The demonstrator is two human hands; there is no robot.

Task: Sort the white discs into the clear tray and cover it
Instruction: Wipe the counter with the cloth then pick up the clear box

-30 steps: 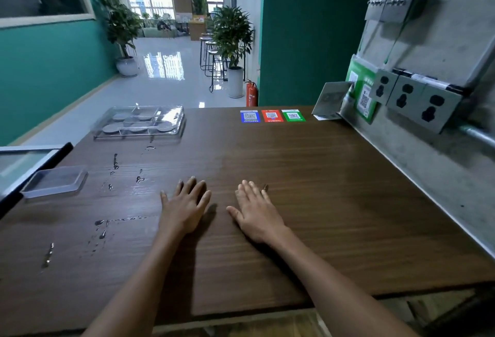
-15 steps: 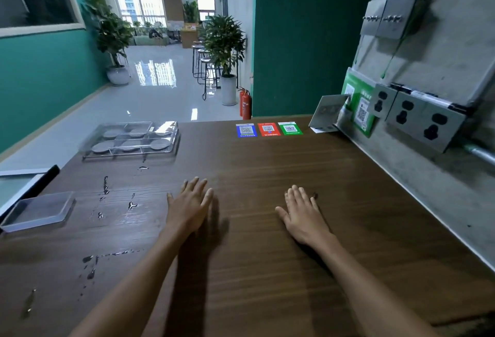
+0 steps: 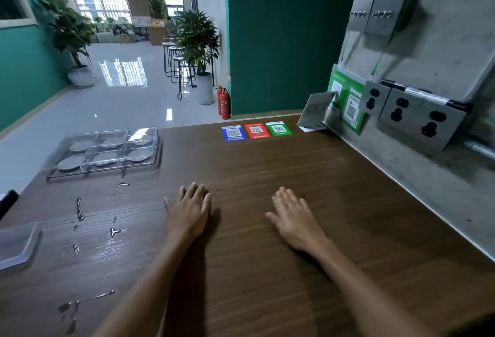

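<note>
Both hands, left hand and right hand, lie flat and released on the surface, well apart from the covered clear tray.

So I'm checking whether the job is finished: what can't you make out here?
Head view only:
- Tray: glare and clear plastic hide whether a cover sits on it.
- Discs: six pale rounds, too blurred to confirm colour.
- Clear box: cut off by the left edge.
- Hands: flat on the table, palms hidden.
</note>
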